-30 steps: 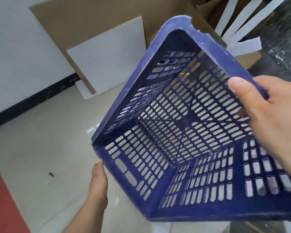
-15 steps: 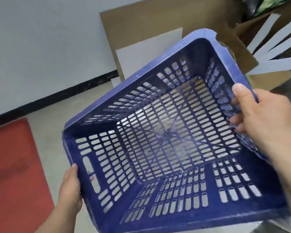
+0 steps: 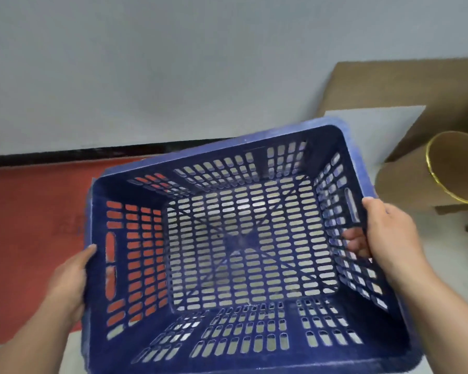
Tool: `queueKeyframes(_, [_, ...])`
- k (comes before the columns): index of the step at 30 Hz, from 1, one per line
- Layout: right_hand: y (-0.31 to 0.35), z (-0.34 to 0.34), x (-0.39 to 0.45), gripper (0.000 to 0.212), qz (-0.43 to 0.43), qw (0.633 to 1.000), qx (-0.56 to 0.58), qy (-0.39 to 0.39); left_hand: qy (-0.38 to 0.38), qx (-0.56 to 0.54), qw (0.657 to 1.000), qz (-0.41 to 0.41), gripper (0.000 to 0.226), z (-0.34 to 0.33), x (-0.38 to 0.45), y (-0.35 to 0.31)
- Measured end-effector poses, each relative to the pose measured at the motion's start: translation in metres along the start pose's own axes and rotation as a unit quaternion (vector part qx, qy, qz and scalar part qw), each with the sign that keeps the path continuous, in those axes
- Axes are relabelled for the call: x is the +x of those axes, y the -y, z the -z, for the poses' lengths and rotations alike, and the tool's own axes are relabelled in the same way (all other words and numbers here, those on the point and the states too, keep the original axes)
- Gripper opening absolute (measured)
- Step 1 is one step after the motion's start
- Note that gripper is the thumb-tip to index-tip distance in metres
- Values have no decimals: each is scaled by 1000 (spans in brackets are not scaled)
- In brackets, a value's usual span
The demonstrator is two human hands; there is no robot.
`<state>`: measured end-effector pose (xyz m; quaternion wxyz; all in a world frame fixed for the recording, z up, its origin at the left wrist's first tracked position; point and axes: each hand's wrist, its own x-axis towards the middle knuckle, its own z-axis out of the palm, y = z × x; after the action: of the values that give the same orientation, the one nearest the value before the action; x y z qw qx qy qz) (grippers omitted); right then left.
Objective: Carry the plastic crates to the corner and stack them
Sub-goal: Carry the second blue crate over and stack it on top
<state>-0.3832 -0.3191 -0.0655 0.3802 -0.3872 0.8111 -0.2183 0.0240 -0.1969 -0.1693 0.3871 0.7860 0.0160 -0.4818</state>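
Head camera view, looking down: the left hand (image 3: 70,279) grips the left rim of a dark blue slotted plastic crate (image 3: 241,252), thumb on top, forearm reaching in from the lower left. The right hand (image 3: 387,236) clasps the right rim, thumb over the edge and fingers (image 3: 354,241) curled against the wall's inner face. Held between both hands, the crate's open top faces the camera. Beyond the left hand lies a red mat (image 3: 38,225). Beyond the right hand, a cardboard tube (image 3: 430,176) lies near cardboard sheets (image 3: 416,85) by the wall (image 3: 173,63).
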Motion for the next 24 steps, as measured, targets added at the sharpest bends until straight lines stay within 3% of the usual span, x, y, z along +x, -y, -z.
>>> queueKeyframes(5, [48, -73, -36, 29, 1, 999, 11, 53, 28, -6, 1000, 8, 36, 91, 13, -38])
queueKeyframes(10, [87, -150, -50, 29, 7, 993, 20, 112, -40, -18, 999, 10, 48, 168, 45, -74])
queueKeyframes(17, [128, -249, -57, 34, -26, 983, 21, 180, -117, -23, 993, -3, 26, 221, 99, -122])
queueKeyframes(24, [130, -335, -67, 25, -54, 982, 22, 181, -140, 15, 990, -13, 20, 263, 171, -142])
